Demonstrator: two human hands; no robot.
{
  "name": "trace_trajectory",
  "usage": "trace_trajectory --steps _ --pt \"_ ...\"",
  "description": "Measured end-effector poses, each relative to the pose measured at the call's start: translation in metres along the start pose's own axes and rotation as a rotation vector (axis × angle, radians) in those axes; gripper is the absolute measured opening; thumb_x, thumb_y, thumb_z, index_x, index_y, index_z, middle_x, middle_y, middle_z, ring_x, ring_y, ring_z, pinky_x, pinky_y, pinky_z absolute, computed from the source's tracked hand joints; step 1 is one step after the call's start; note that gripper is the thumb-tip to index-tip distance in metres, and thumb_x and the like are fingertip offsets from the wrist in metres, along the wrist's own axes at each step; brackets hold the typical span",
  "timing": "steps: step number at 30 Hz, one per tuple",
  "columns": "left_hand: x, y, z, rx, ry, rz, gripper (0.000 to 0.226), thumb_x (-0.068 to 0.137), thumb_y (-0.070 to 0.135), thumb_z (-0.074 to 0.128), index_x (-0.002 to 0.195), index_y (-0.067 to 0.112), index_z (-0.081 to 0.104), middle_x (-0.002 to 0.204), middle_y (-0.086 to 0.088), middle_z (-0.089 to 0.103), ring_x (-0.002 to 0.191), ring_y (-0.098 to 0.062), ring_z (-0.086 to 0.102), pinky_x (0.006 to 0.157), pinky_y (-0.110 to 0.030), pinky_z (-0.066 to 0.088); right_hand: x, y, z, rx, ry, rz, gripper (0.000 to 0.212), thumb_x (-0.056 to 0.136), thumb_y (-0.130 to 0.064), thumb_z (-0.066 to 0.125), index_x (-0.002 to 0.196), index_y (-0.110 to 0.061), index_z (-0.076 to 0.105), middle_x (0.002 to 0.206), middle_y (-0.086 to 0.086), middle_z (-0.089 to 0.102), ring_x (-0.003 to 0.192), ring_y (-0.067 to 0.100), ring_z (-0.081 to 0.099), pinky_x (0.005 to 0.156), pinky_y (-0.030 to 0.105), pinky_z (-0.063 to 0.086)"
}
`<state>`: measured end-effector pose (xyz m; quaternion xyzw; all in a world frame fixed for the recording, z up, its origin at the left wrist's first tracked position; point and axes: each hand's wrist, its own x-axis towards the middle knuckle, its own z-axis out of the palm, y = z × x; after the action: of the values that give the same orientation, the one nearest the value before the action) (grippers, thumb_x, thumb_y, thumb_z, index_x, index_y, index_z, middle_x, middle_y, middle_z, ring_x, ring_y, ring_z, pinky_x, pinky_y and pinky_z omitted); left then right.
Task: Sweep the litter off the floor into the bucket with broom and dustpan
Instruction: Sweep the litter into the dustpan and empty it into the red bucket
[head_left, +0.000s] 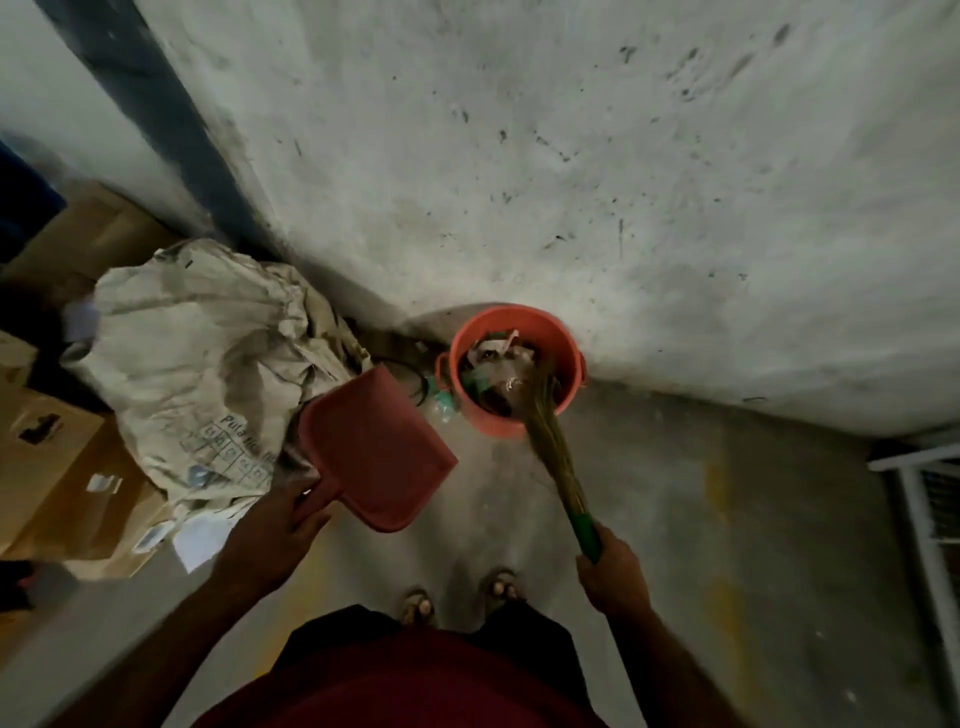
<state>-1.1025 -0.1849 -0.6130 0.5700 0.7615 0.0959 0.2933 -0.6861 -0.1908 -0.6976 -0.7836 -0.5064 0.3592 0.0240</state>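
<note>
Late on by the look of it: litter (501, 364) heaped in the orange bucket (563, 345) by the wall, broom (550, 441) tips dipped inside with right hand (613, 569) clenched round its green handle, left hand (275, 535) gripping the lifted, seemingly emptied dustpan (374, 447), green scraps (444, 402) lingering beside the bucket.

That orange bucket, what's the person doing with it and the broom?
A person is cleaning up. Their right hand grips the green handle of the broom, and its bristle end pokes down into the orange bucket, which already holds litter. Their left hand holds the red dustpan up off the floor, beside the bucket and tilted. A crumpled sack and cardboard boxes sit to the left against the wall.
</note>
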Motion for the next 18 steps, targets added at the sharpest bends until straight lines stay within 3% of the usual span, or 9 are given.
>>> trace_trajectory --steps 3,8,13,18 --pt "0.022 0.014 0.011 0.039 -0.051 0.052 0.043 0.089 0.036 0.066 0.127 0.016 0.061 0.118 -0.008 0.067 0.103 -0.026 0.064 0.079 -0.033 0.046 0.000 0.013 -0.020 0.047 0.003 -0.009 0.057 0.088 -0.020 0.065 0.142 -0.013 0.048 0.118 0.009 0.064 0.097 0.025 0.065 0.079 0.034 0.055" --pt "0.041 0.053 0.025 -0.037 -0.038 0.024 0.050 0.089 0.032 0.068 0.133 0.011 0.057 0.131 -0.012 0.060 0.118 -0.031 0.057 0.094 -0.038 0.045 -0.008 0.018 -0.053 0.120 0.011 -0.027 0.056 0.088 -0.020 0.066 0.142 -0.020 0.048 0.107 -0.001 0.061 0.090 0.022 0.067 0.081 0.038 0.057" --pt "0.048 0.076 0.027 -0.076 -0.047 0.021 0.054 0.089 0.036 0.065 0.135 0.011 0.054 0.133 -0.015 0.059 0.120 -0.033 0.056 0.097 -0.039 0.044 -0.023 0.015 -0.072 0.115 0.018 -0.045 0.055 0.090 -0.025 0.064 0.142 -0.027 0.046 0.105 0.000 0.063 0.073 0.013 0.066 0.065 0.031 0.058" --pt "0.037 0.080 0.032 -0.037 -0.040 -0.013 0.049 0.091 0.029 0.065 0.134 0.007 0.055 0.132 -0.016 0.059 0.120 -0.033 0.056 0.095 -0.037 0.042 -0.041 0.017 -0.077 0.225 0.026 -0.001 0.053 0.089 -0.020 0.067 0.139 -0.026 0.049 0.098 -0.001 0.065 0.070 0.015 0.068 0.061 0.033 0.059"
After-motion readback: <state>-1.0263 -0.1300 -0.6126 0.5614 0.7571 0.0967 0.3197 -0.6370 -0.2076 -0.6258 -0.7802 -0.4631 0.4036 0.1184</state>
